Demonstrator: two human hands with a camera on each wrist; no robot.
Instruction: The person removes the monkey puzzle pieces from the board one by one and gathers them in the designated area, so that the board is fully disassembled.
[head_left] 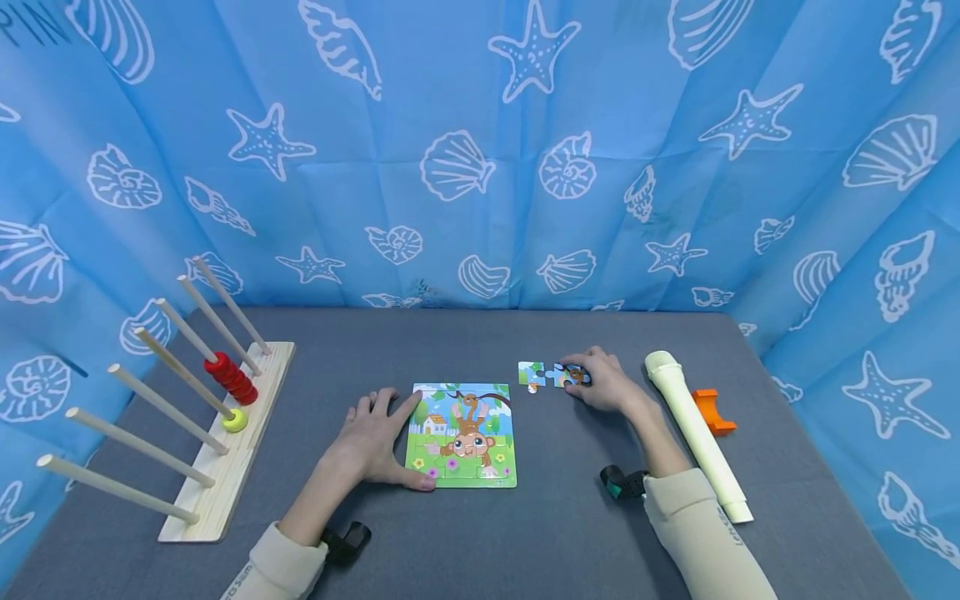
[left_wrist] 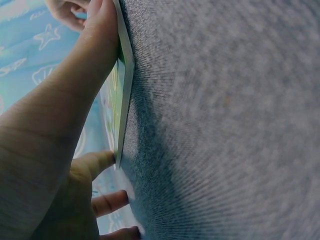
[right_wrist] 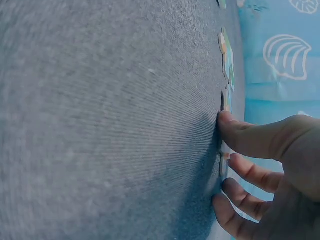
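Note:
A square jigsaw puzzle (head_left: 468,429) with a monkey picture lies flat on the grey table. My left hand (head_left: 369,442) spans its left side, with the thumb at the lower left corner and the index finger at the upper left. In the left wrist view these fingers touch the edge of the puzzle board (left_wrist: 125,95), which lies against the cloth. To the right of the board, my right hand (head_left: 606,383) pinches a small puzzle piece (head_left: 559,377) between thumb and index finger, low at the table. Just left of it lies another loose puzzle piece (head_left: 530,372).
At the left stands a wooden peg board (head_left: 247,467) with tall rods, several red rings (head_left: 231,378) and a yellow-green ring (head_left: 235,420). A pale yellow tube-shaped stick (head_left: 697,433) and an orange curved block (head_left: 713,412) lie right of my right arm. A blue curtain (head_left: 480,225) hangs behind.

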